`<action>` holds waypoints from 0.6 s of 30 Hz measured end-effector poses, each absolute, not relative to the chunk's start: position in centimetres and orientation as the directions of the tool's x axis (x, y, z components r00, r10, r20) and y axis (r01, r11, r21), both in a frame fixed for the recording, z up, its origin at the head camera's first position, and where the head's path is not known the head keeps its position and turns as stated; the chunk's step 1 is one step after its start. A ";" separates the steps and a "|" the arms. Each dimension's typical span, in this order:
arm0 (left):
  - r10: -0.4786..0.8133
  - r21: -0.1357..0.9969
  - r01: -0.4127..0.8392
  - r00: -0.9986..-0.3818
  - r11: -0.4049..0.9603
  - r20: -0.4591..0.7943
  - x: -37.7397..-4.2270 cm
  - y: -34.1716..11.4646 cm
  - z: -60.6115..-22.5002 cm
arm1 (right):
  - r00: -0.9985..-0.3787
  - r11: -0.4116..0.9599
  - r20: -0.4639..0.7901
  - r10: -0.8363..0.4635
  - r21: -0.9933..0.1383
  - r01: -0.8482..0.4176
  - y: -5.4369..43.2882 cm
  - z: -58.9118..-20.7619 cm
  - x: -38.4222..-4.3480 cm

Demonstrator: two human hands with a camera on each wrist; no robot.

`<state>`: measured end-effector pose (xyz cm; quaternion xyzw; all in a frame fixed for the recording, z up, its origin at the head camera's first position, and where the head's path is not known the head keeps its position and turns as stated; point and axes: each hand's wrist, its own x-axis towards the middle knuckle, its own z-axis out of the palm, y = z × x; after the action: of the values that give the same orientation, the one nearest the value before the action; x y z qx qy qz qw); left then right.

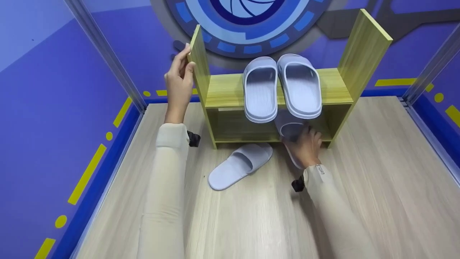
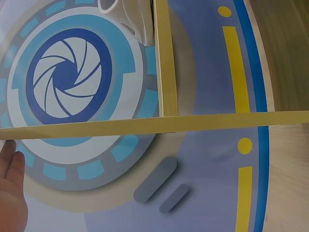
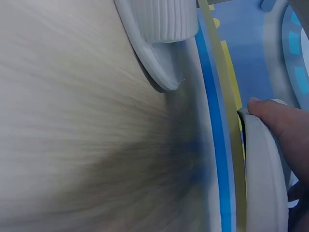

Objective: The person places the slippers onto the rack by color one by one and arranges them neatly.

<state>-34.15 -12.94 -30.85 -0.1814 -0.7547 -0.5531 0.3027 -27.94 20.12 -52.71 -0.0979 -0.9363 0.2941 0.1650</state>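
Note:
My left hand [image 1: 179,81] is at the left side panel of a small wooden shoe rack [image 1: 224,90], fingertips touching its front edge. The left wrist view shows those fingertips against the panel edge [image 2: 96,129]. My right hand [image 1: 305,145] grips a grey slipper [image 1: 293,131] at the lower shelf, under the upper board. In the right wrist view, the thumb lies over the rim of that slipper [image 3: 265,179]. A matching slipper [image 1: 231,171] lies on the floor, angled, in front of the rack. Part of the gripped slipper is hidden by my hand and the shelf.
Two light lilac clogs [image 1: 260,93] stand side by side on the upper shelf, their heel ends jutting over its front edge. The right side panel [image 1: 366,54] rises beside them. A blue printed wall [image 1: 122,46] stands behind and to the left.

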 end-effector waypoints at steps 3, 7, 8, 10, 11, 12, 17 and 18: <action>-0.060 0.725 0.609 -0.751 0.323 0.658 -34.0 -12.9 -30.8 | -0.924 0.807 0.254 0.287 -0.583 0.090 20.0 -52.9 -28.0; -0.059 0.720 0.610 -0.748 0.329 0.661 -34.1 -12.9 -30.9 | -0.924 0.805 0.260 0.280 -0.589 0.078 20.0 -53.1 -27.8; -0.060 0.720 0.609 -0.748 0.332 0.661 -34.1 -12.9 -31.0 | -0.925 0.804 0.262 0.274 -0.590 0.071 20.1 -53.1 -27.8; -0.064 0.720 0.606 -0.748 0.338 0.660 -34.2 -13.0 -31.1 | -0.927 0.804 0.270 0.261 -0.592 0.054 20.1 -53.1 -27.6; -0.065 0.720 0.605 -0.749 0.341 0.659 -34.2 -13.0 -31.1 | -0.928 0.805 0.273 0.255 -0.592 0.047 20.2 -53.1 -27.6; -0.065 0.720 0.603 -0.749 0.343 0.659 -34.2 -13.0 -31.1 | -0.929 0.805 0.274 0.250 -0.592 0.042 20.2 -53.1 -27.5; -0.060 0.705 0.620 -0.735 0.345 0.676 -34.2 -12.9 -31.0 | -0.931 0.803 0.279 0.235 -0.596 0.025 20.2 -53.0 -27.3; -0.060 0.703 0.623 -0.732 0.342 0.679 -34.1 -12.9 -31.0 | -0.930 0.802 0.280 0.236 -0.597 0.024 20.2 -53.0 -27.3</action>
<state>-34.11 -12.92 -30.99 -0.1862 -0.7562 -0.5423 0.3152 -27.27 20.21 -52.99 -0.0696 -0.9332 0.3071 0.1731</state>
